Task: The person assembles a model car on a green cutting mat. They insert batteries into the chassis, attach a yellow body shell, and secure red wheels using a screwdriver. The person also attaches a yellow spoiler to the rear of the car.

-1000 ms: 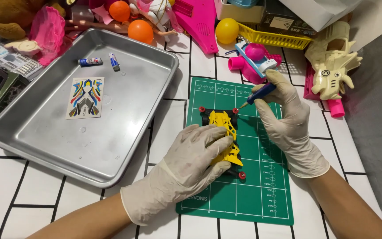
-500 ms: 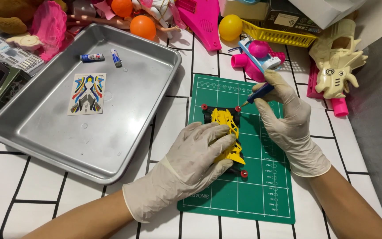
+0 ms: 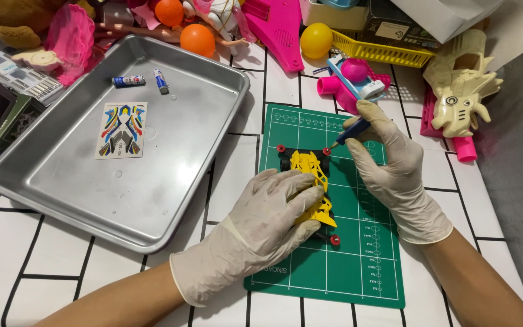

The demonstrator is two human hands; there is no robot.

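Left hand (image 3: 267,221), in a pale latex glove, pressed flat over the small yellow-and-black toy car chassis (image 3: 312,178), fingers curled over its rear half and pinning it down on the green gridded cutting mat (image 3: 358,266). Chassis lying lengthwise near the mat's upper left corner, red rollers showing at its front and back ends. Right hand (image 3: 394,163), also gloved, closed around a slim blue-handled screwdriver (image 3: 349,130), pinched between thumb and fingertips, tip down at the front right roller of the chassis. Mat resting on the white tiled counter (image 3: 49,284), towards its right side. Large rectangular steel tray (image 3: 152,218) just left of the mat, holding a colourful sticker sheet (image 3: 121,129) and two small tubes near its far edge. Heap of plastic toys along the counter's far edge: orange balls, a yellow ball (image 3: 316,39), pink pieces, a cream dinosaur-skull toy (image 3: 461,91) at the far right corner
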